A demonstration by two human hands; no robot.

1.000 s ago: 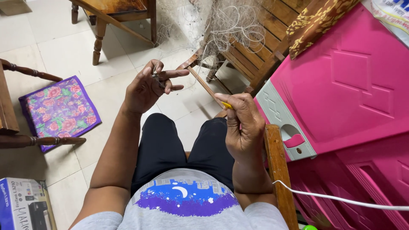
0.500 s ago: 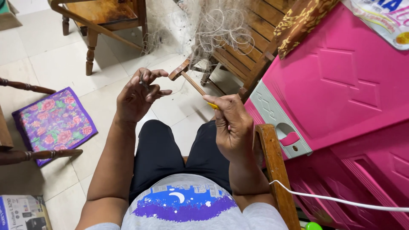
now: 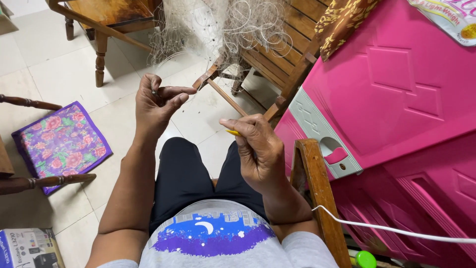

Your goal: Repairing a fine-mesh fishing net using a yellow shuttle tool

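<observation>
My left hand [image 3: 157,104] is raised in front of me, its thumb and fingers pinched on thin strands of a pale fishing net [image 3: 223,25]. That net hangs in a tangled heap over a slatted wooden chair [image 3: 282,54] ahead. My right hand [image 3: 258,146] is closed on a small yellow tool [image 3: 233,132], of which only the tip shows beside the thumb. Whether the thin brown stick [image 3: 225,97] running from it toward the net belongs to the tool is unclear. Both hands hover above my lap in dark shorts.
A wooden armrest [image 3: 317,198] rises at my right elbow, with a pink plastic cabinet [image 3: 396,99] beyond it. A white cable [image 3: 396,231] crosses the lower right. A floral cushion [image 3: 62,141] lies on the tiled floor at left, and a wooden table [image 3: 106,25] stands farther back.
Both hands have stayed close together at the net; the left hand's fingers have closed more tightly on the strands. The view has shifted slightly.
</observation>
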